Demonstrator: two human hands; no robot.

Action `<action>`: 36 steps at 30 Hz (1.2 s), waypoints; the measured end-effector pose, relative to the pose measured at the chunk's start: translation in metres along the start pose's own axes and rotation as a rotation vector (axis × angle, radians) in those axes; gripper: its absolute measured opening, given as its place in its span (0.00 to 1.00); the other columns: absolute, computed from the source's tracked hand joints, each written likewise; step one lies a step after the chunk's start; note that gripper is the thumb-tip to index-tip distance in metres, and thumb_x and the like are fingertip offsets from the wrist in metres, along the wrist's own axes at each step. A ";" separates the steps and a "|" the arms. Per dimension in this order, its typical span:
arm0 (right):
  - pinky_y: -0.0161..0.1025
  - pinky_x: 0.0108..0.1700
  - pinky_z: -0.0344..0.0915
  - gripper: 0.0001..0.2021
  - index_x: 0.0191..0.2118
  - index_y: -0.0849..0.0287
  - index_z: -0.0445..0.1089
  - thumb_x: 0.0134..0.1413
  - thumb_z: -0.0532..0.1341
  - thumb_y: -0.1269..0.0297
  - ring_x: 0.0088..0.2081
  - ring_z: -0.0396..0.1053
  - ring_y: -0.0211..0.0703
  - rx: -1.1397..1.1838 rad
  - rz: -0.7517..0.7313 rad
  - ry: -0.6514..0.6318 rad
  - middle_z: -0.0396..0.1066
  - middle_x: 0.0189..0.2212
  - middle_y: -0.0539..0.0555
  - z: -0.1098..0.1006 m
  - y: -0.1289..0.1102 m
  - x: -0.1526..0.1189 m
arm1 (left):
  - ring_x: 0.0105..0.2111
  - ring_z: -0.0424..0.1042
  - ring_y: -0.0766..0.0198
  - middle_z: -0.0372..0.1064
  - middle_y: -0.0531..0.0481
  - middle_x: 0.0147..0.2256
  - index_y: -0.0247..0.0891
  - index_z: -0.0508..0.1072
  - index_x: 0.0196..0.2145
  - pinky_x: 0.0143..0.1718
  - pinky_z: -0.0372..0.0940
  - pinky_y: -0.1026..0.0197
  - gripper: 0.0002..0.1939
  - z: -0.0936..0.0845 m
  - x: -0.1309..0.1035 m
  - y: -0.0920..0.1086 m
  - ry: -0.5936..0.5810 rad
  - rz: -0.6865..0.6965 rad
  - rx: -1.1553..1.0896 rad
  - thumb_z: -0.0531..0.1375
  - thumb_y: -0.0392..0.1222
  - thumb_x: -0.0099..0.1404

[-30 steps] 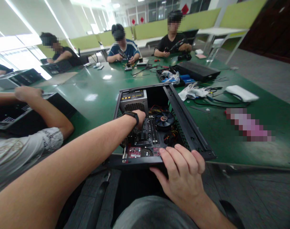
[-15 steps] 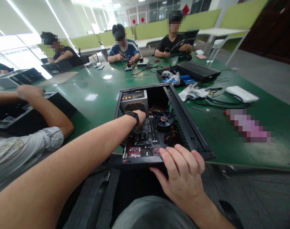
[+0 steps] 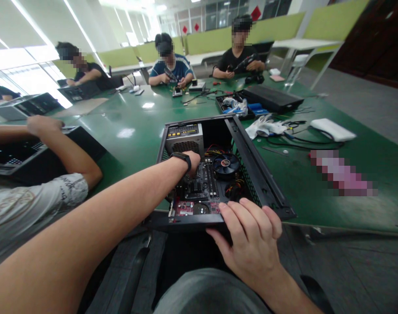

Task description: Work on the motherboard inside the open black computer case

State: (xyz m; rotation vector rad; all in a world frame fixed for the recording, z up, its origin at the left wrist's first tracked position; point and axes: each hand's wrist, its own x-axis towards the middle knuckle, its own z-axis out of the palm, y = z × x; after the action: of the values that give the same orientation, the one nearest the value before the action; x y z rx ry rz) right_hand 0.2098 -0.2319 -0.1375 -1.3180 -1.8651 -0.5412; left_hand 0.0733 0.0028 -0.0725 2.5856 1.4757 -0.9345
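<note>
An open black computer case [image 3: 262,174] lies on its side at the table's near edge. My left hand [image 3: 193,161], with a dark band at the wrist, reaches down into it over the motherboard [image 3: 204,185], just in front of the power supply [image 3: 185,138]. Its fingers are bunched and curled downward; their tips, and whatever they grip, are hidden. A round cooling fan [image 3: 225,165] sits right of that hand, and a red graphics card [image 3: 186,208] lies nearer me. My right hand [image 3: 251,226] is closed over the case's near rim, fingers on top and thumb below.
Beside me on the left, a person's arms reach into another black case [image 3: 84,144]. Across the green table [image 3: 133,117] several people sit, one holding a power drill [image 3: 246,64]. White gloves [image 3: 266,126], cables, a white pouch [image 3: 331,129] and a blurred pink item [image 3: 343,172] lie to the right.
Both my hands and the case stay nearly in place. The view shifts very slightly, and the arms of the person on the left move a little to the right.
</note>
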 end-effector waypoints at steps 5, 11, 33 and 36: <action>0.55 0.65 0.51 0.28 0.59 0.58 0.67 0.55 0.68 0.54 0.59 0.64 0.51 -0.004 0.000 0.005 0.75 0.49 0.57 0.000 0.000 0.001 | 0.48 0.76 0.53 0.78 0.37 0.47 0.33 0.80 0.48 0.47 0.69 0.65 0.27 -0.001 -0.002 0.001 0.000 -0.007 0.023 0.72 0.43 0.49; 0.55 0.65 0.52 0.28 0.59 0.59 0.68 0.55 0.68 0.54 0.58 0.64 0.51 -0.005 -0.001 0.013 0.75 0.49 0.57 -0.001 0.000 0.001 | 0.48 0.76 0.53 0.78 0.37 0.46 0.33 0.81 0.47 0.48 0.69 0.65 0.26 0.000 0.000 0.000 0.004 0.003 0.016 0.72 0.43 0.49; 0.54 0.65 0.51 0.28 0.59 0.59 0.68 0.54 0.68 0.54 0.58 0.64 0.50 0.002 -0.002 0.013 0.75 0.49 0.57 0.001 0.001 0.001 | 0.48 0.76 0.52 0.78 0.37 0.47 0.33 0.80 0.48 0.48 0.70 0.63 0.27 0.001 0.000 0.001 0.009 -0.002 0.033 0.71 0.44 0.50; 0.54 0.65 0.51 0.28 0.58 0.59 0.68 0.54 0.69 0.54 0.58 0.64 0.50 0.014 -0.001 0.026 0.75 0.49 0.57 0.000 0.001 0.001 | 0.48 0.76 0.52 0.78 0.37 0.47 0.33 0.80 0.48 0.47 0.70 0.63 0.28 0.001 0.001 0.000 0.008 -0.004 0.032 0.71 0.45 0.49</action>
State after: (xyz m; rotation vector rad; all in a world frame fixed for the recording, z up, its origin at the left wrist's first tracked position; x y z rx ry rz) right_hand 0.2100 -0.2307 -0.1370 -1.2945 -1.8456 -0.5425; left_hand 0.0732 0.0028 -0.0742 2.6126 1.4808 -0.9567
